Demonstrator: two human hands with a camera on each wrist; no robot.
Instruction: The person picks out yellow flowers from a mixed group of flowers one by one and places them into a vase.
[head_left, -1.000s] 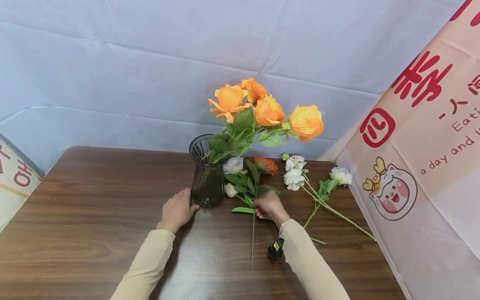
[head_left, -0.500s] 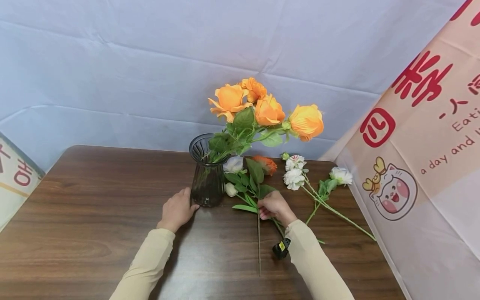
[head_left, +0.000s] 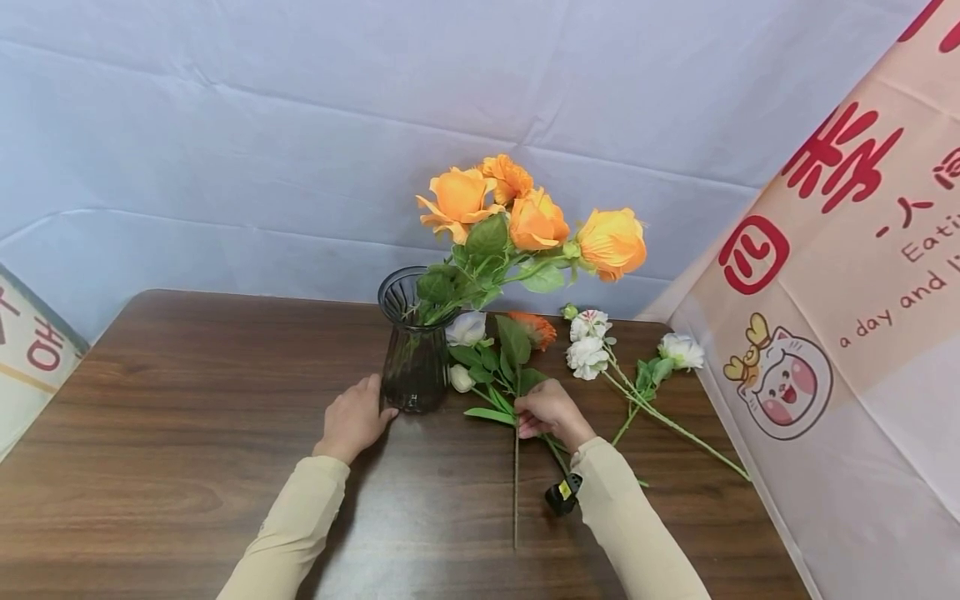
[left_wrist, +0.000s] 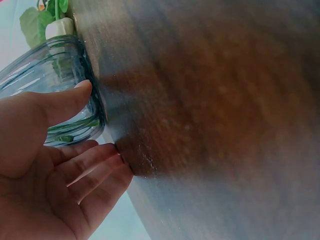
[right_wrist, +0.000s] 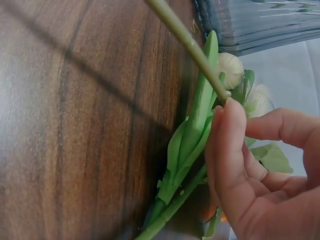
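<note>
At the lower left side of the dark glass vase (head_left: 415,375), my left hand (head_left: 352,421) holds its base. The thumb lies along the near side and the fingers pass behind, with fingertips at the tabletop in the left wrist view. Several orange roses (head_left: 540,221) lean right out of the vase. My right hand (head_left: 551,412) pinches a flower stem (head_left: 516,483) between thumb and forefinger. Its bare end points toward me, raised above the table in the right wrist view. Dark leaves (head_left: 513,342) and an orange-red bloom (head_left: 536,329) lie beyond that hand; the bloom is partly hidden.
Beside the vase lie a pale lilac-white flower (head_left: 468,328) and a white tulip-like bud (head_left: 461,378). White flowers (head_left: 588,354) on long green stems lie to the right, with another white bloom (head_left: 681,351) near the printed side sheet (head_left: 780,375). A pale cloth (head_left: 300,150) hangs behind the table.
My right hand has moved slightly right and toward me with the pinched stem, then stayed nearly still. The leaves shifted with it. The left hand and vase have not moved.
</note>
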